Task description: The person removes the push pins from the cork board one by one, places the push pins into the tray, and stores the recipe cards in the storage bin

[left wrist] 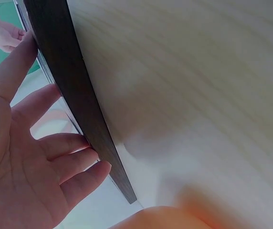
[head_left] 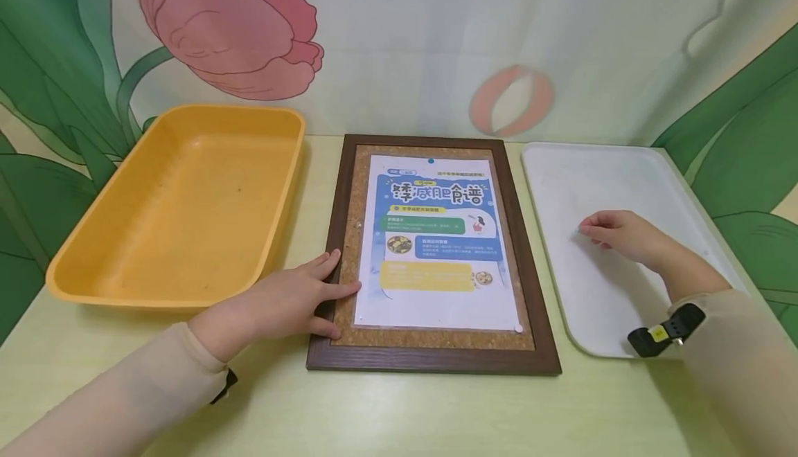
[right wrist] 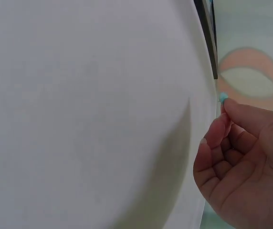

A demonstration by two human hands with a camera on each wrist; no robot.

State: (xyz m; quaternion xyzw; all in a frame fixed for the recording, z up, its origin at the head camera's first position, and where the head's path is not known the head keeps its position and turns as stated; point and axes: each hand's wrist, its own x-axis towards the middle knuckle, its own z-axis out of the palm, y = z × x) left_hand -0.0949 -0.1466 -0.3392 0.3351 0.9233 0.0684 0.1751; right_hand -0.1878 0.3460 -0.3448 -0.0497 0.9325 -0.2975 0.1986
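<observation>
A dark-framed cork board (head_left: 436, 360) lies flat on the table with a printed poster (head_left: 436, 308) on it. One teal pushpin (head_left: 431, 161) sits at the poster's top edge, a white pushpin (head_left: 519, 329) at its lower right corner. My left hand (head_left: 293, 298) rests on the board's left side, fingers spread over the frame and cork; the left wrist view shows these fingertips along the dark frame edge (left wrist: 79, 81). Over the white tray, my right hand (head_left: 623, 235) pinches a small light-blue pushpin (right wrist: 223, 97) between thumb and index finger.
A deep yellow tub (head_left: 187, 201) stands left of the board. The shallow white tray (head_left: 580, 173) lies close along the board's right side. Behind the pale table (head_left: 436, 415) hangs a floral-patterned curtain (head_left: 399, 41).
</observation>
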